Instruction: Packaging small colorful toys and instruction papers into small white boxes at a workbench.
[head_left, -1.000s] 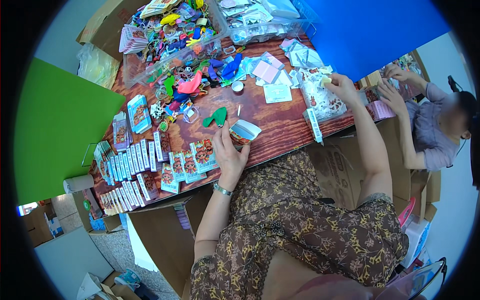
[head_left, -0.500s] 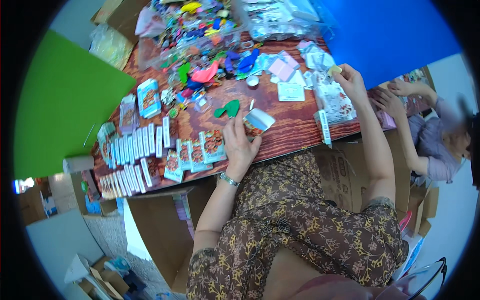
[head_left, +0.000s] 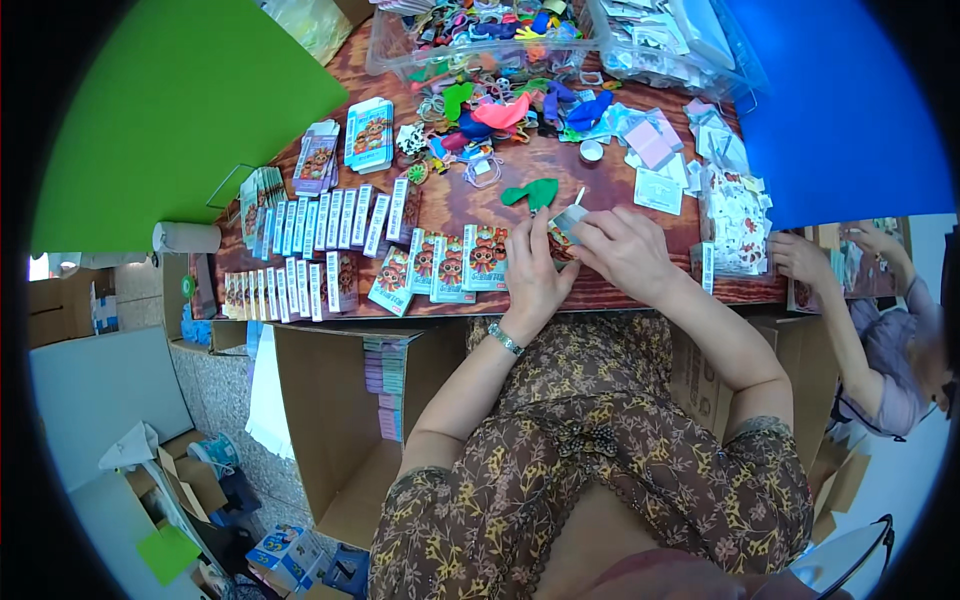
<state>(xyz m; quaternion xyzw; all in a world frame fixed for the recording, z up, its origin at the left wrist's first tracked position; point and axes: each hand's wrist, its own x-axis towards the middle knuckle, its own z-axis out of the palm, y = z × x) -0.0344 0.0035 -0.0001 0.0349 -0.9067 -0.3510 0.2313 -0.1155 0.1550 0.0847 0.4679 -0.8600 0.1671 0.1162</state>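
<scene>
At the table's near edge, a small open cardboard box (head_left: 570, 217) with a pale inside and a printed front is between my two hands. My left hand (head_left: 533, 275) holds it from the left, thumb and fingers closed about its side. My right hand (head_left: 628, 255) is at the box's mouth, its fingers pinched together; what they hold is hidden. Just beyond the fingertips lies a limp green balloon (head_left: 540, 191), with a thin white stick (head_left: 580, 196) beside it. Left of my left hand several flat printed boxes (head_left: 450, 265) lie overlapping.
Rows of upright small boxes (head_left: 320, 225) fill the left. Clear bins of colourful trinkets (head_left: 480, 50) and white packets (head_left: 670, 50) stand at the back. A bag of printed pieces (head_left: 735, 225) lies right. Further right are a co-worker's hands (head_left: 800, 260).
My right hand has come left from the bag of printed pieces, where it pinched a small yellowish piece, to the open box. The piece is out of sight now. The view has shifted.
</scene>
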